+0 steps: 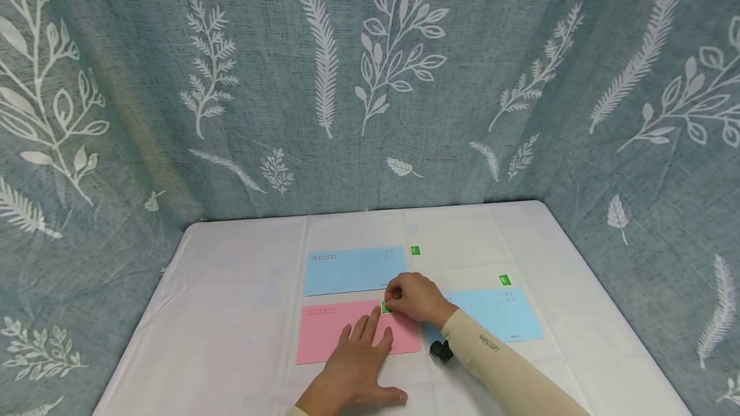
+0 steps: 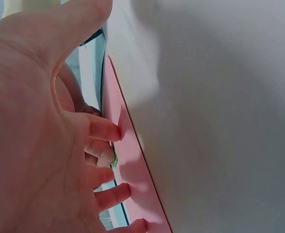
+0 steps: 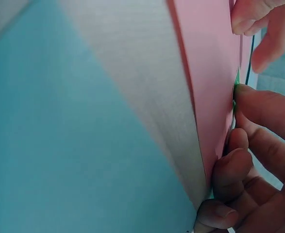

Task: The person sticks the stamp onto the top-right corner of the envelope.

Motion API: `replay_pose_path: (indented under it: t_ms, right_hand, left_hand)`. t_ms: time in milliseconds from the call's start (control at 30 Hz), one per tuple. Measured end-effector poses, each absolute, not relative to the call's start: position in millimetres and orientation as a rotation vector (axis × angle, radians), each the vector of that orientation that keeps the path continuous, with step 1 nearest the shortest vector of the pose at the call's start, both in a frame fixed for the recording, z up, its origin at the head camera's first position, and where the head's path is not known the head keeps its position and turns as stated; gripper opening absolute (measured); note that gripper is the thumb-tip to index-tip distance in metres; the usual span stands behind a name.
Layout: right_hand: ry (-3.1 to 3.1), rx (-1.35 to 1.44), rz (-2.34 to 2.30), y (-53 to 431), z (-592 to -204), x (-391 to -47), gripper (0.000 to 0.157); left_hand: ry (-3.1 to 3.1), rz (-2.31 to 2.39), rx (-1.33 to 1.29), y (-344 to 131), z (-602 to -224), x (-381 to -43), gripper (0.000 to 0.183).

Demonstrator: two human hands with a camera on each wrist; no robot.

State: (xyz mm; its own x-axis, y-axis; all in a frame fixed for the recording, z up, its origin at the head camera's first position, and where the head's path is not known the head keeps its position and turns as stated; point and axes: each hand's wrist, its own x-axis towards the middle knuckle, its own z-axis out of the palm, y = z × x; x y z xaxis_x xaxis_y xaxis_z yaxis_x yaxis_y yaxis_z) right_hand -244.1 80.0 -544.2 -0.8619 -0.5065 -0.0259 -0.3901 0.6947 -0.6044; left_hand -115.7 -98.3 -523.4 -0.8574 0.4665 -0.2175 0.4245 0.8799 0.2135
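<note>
A pink envelope [image 1: 324,339] lies on the white-covered table, a row of small printed boxes at its upper left. My left hand [image 1: 360,364] rests on it with fingers spread, the fingertips pressing the paper and the thumb over the tablecloth. At the envelope's upper right corner, my right hand [image 1: 417,294] pinches a small green stamp [image 1: 386,307] between thumb and index finger. The right wrist view shows the thumb tip right at the stamp [image 3: 237,77], low against the pink paper. Its other fingers are curled, partly hiding that corner.
One blue envelope [image 1: 352,275] lies behind the pink one; another blue envelope [image 1: 491,316] is to the right, partly under the right arm. Two more green stamps lie on the cloth, a back stamp [image 1: 415,250] and a right stamp [image 1: 505,280]. A black object [image 1: 441,351] sits beside the right sleeve.
</note>
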Motion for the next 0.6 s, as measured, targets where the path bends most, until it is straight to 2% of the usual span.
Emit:
replay_pose_path:
  t_ms: [600]
  right_hand:
    - [2.716,-0.657,-0.956,78.8,-547.0,-244.7,0.019]
  left_hand:
    - [2.803,0.193,0.684,-99.4,-522.5,-115.4,0.108]
